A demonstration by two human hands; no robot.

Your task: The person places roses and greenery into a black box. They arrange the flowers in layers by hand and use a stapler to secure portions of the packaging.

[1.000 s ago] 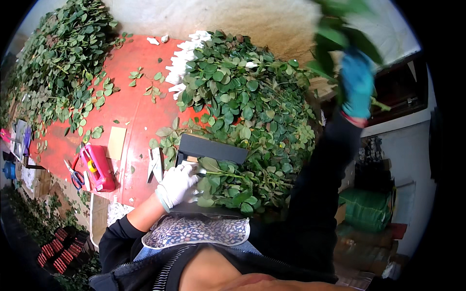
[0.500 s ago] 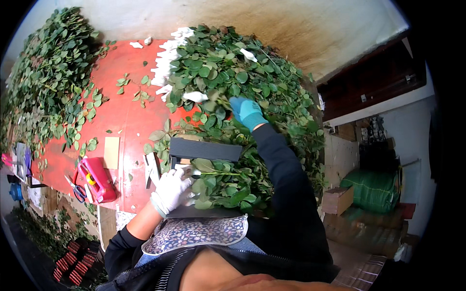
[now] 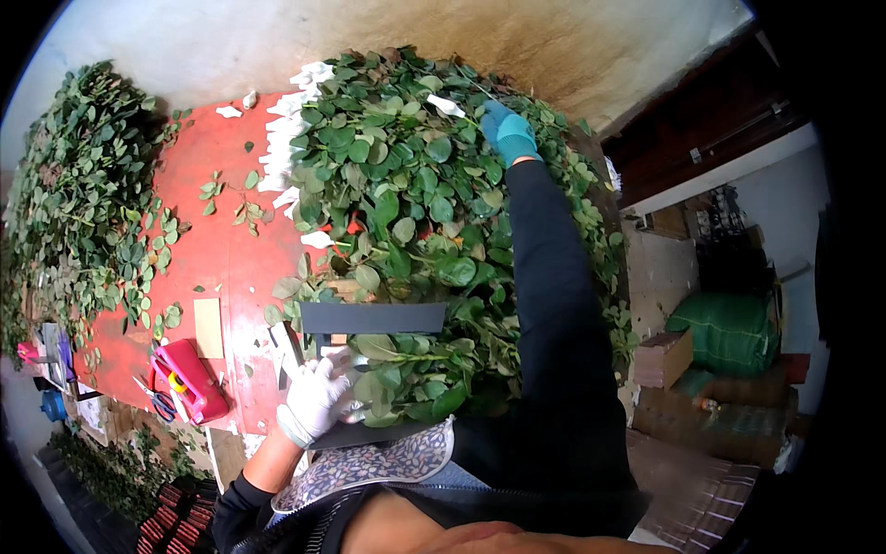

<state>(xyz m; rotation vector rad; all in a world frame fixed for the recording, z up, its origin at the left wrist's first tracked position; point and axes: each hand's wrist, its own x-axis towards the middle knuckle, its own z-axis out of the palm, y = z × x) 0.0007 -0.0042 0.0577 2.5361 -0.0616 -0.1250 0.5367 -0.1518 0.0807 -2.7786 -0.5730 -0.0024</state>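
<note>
My left hand (image 3: 314, 399), in a white glove, grips a leafy stem bunch (image 3: 420, 374) at a dark grey board (image 3: 374, 319) near the table's front edge. My right hand (image 3: 508, 134), in a teal glove, reaches to the back of a large pile of leafy stems (image 3: 369, 148), beside a white-sheathed bud (image 3: 448, 105); its fingers are curled, what they hold unclear. More white sheathed buds (image 3: 281, 152) line the pile's left side, and one (image 3: 318, 239) lies lower down. A white tool (image 3: 281, 355), possibly a stapler, sits left of the board.
The red table (image 3: 185, 240) carries another leafy heap (image 3: 83, 185), a pink tape dispenser (image 3: 189, 383), scissors (image 3: 159, 399) and a tan card (image 3: 208, 328). A wall (image 3: 369, 28) stands behind. At right are a green sack (image 3: 724, 337) and cardboard boxes (image 3: 663, 360).
My right hand came down from high at the right with leafy stems, then moved from the pile's middle toward its back. A sheathed bud now lies lower. My left hand stays by the board.
</note>
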